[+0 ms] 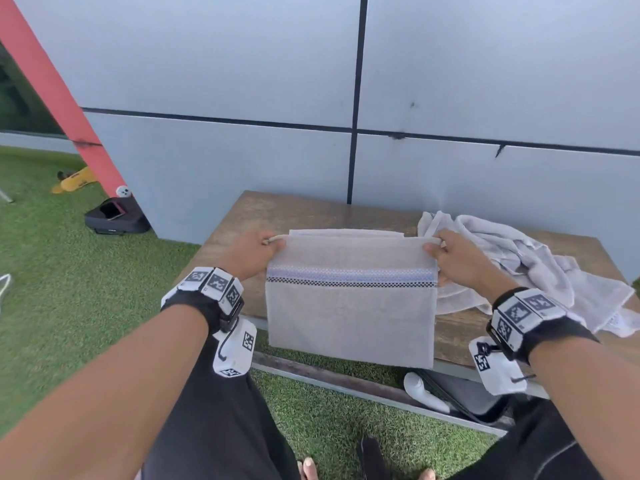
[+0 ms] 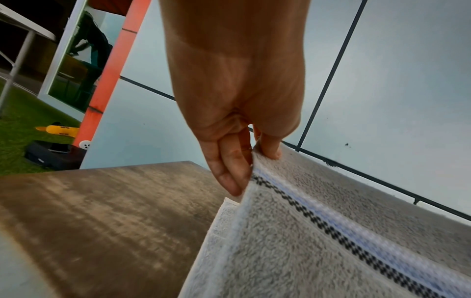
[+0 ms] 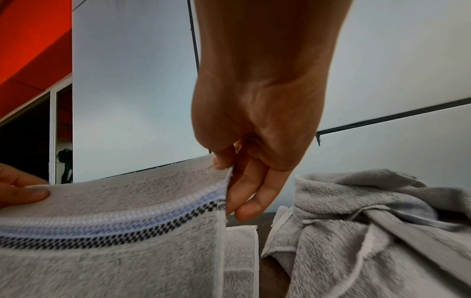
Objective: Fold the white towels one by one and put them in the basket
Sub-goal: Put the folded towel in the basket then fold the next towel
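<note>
A white towel (image 1: 349, 306) with a blue and black checked stripe hangs doubled over the wooden table (image 1: 242, 216), its lower part over the front edge. My left hand (image 1: 258, 252) pinches its upper left corner, thumb on top (image 2: 270, 149). My right hand (image 1: 450, 258) pinches the upper right corner (image 3: 224, 167). The towel (image 2: 331, 252) fills the lower right of the left wrist view. A crumpled heap of white towels (image 1: 540, 268) lies on the table just right of my right hand, also in the right wrist view (image 3: 377, 231). No basket is in view.
A grey panelled wall (image 1: 346, 98) rises right behind the table. Green artificial grass (image 1: 69, 289) covers the floor. A black case (image 1: 114, 218) and a yellow object (image 1: 74, 180) lie at the left by a red post (image 1: 59, 98). A dark object (image 1: 464, 396) sits under the table front.
</note>
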A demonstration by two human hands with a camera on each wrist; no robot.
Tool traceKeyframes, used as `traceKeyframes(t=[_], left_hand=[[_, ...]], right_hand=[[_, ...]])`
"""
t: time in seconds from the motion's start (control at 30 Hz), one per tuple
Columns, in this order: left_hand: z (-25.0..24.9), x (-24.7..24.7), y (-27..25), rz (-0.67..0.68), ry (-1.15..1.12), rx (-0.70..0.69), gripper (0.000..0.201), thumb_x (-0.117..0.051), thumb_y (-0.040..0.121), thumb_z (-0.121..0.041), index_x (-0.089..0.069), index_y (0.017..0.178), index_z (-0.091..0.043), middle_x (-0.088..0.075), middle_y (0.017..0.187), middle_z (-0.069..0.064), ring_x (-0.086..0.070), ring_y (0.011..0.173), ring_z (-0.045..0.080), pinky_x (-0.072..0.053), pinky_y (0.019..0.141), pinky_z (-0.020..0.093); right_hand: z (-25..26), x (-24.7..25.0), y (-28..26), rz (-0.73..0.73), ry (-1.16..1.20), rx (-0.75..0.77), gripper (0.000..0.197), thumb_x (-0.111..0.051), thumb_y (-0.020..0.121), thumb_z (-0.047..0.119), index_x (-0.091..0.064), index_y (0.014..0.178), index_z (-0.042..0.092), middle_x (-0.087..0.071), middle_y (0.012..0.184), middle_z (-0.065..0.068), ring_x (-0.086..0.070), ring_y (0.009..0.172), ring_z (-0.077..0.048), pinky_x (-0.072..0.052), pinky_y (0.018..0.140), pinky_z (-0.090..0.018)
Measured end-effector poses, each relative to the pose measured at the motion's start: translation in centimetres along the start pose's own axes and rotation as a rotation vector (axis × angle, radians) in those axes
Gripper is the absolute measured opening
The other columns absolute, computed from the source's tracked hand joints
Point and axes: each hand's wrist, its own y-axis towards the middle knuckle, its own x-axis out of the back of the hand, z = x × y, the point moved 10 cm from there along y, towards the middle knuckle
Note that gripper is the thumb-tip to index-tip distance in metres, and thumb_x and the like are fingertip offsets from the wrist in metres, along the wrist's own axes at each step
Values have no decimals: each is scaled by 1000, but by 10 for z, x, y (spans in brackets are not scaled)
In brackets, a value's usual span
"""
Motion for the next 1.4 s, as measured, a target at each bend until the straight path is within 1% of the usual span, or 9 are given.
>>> traceKeyframes(t=[0.07,0.13,0.3,0.53,0.63,0.77,1.0,1.27,1.4], left_hand=[[4,-5,24,-7,-21,8,27,-54,100,-28,-72,100,-8,-74,95,15,-69,89,31,-55,81,41],[8,-11,50,-19,-17,12,26,-56,99,-27,-72,98,-6,-74,92,16,-69,85,32,-56,83,48],[14,-18,100,-107,75,35,18,-55,98,-22,-67,89,-12,-64,77,4,-60,75,25,-40,62,31],[27,-30,153,-207,125,111,16,-56,99,-22,-62,86,-13,-56,74,-2,-47,66,15,-24,51,18],[34,-41,167,-196,179,152,18,-57,97,-24,-67,89,-12,-57,71,-2,-47,62,12,-25,49,19],[50,-56,183,-199,120,190,17,-65,90,-20,-72,82,-7,-68,73,9,-64,72,27,-44,60,28],[60,-64,189,-214,121,192,23,-71,85,-26,-59,67,-19,-60,65,1,-62,71,28,-47,62,32],[62,-61,189,-236,100,209,9,-60,86,-19,-59,80,-13,-60,69,1,-54,65,20,-32,51,26],[57,-71,197,-151,177,161,17,-64,94,-21,-67,109,-14,-68,105,4,-63,90,20,-51,74,30]], right_hand=[[-6,-2,22,-3,-13,-24,18,-52,101,26,-53,94,10,-63,89,-16,-66,83,-36,-57,79,-52],[-9,-5,42,-11,-50,-32,19,-53,100,26,-51,86,14,-61,83,-12,-64,79,-32,-54,73,-44],[-11,-9,88,-92,-157,-42,28,-58,96,23,-48,71,18,-55,67,-2,-50,66,-18,-30,55,-29],[-18,-34,148,-137,-161,-74,21,-56,93,17,-55,73,12,-61,74,-9,-58,74,-29,-47,67,-34],[-28,-45,168,-128,-211,-100,21,-58,93,16,-55,72,12,-64,79,-12,-58,76,-28,-43,66,-31],[-41,-57,181,-120,-222,-127,14,-60,91,13,-60,77,9,-59,77,-9,-57,80,-29,-39,66,-29],[-42,-62,186,-157,-234,-48,13,-64,88,16,-58,77,17,-62,83,-8,-60,74,-26,-51,67,-35],[-36,-62,187,-164,-253,-30,6,-60,91,22,-58,86,20,-62,87,-5,-58,85,-28,-50,74,-37],[-38,-67,191,-131,-254,-65,6,-64,93,21,-68,98,20,-58,104,-7,-56,97,-28,-50,83,-39]])
